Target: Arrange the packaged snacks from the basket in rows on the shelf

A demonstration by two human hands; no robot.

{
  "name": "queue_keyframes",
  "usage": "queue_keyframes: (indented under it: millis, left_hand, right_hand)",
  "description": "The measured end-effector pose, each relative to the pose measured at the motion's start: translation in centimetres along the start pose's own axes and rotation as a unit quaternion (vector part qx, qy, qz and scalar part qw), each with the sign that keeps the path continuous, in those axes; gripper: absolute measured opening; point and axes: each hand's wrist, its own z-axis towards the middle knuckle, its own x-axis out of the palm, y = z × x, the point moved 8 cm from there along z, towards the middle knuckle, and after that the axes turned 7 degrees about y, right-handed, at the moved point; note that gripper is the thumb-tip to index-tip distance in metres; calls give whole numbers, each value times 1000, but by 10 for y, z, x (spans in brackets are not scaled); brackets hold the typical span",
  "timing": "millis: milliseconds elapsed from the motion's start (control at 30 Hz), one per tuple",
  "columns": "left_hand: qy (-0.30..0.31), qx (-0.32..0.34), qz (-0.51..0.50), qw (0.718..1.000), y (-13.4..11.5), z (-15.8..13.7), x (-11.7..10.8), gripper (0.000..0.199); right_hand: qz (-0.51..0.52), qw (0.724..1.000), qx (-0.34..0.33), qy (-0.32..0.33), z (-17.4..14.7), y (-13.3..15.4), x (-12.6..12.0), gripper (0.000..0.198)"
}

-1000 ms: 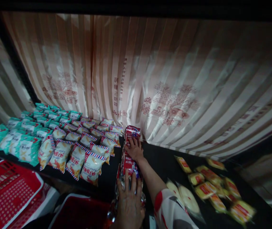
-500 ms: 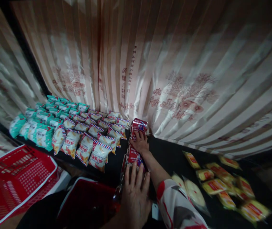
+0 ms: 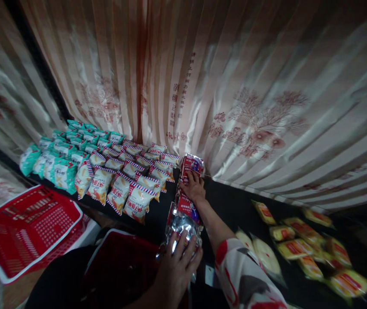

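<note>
A row of red and silver foil snack packets point(image 3: 185, 206) lies on the black table, running from the curtain toward me. Spread over the far packets is my right hand point(image 3: 194, 185), palm down and fingers apart, touching them. My left hand point(image 3: 181, 262) rests palm down at the near end, its fingers spread on the shiny silver packet point(image 3: 183, 226). Neither hand is wrapped round anything. Left of the row stand several white snack bags with striped edges point(image 3: 138, 201), and beyond them several teal snack bags point(image 3: 65, 175).
Several yellow-wrapped packets point(image 3: 295, 249) lie on the black table point(image 3: 228, 201) at the right, beside pale round items in clear wrap point(image 3: 267, 257). A red basket point(image 3: 35, 227) stands at lower left; a dark red one point(image 3: 122, 253) is nearer me. A pleated curtain point(image 3: 157, 64) hangs behind.
My left hand has drawn back slightly toward me, baring the silver packet's surface. My right hand stays on the far packets. The whole view has shifted a little.
</note>
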Motion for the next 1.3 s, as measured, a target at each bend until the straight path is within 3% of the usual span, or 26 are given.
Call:
queue_keyframes:
  millis: [233, 433, 633, 1300]
  left_hand:
    - [-45, 14, 3, 999, 7, -2, 1, 37]
    - [-46, 39, 0, 998, 12, -4, 2, 39]
    - [-106, 41, 13, 993, 16, -6, -5, 36]
    - [-106, 45, 19, 993, 46, -16, -7, 33]
  right_hand:
    - [14, 1000, 5, -4, -1, 0, -1, 63]
    - [21, 1000, 2, -19, 1, -1, -1, 62]
    - [10, 1000, 0, -27, 4, 0, 1, 61]
    - [-2, 999, -9, -47, 15, 29, 16, 62]
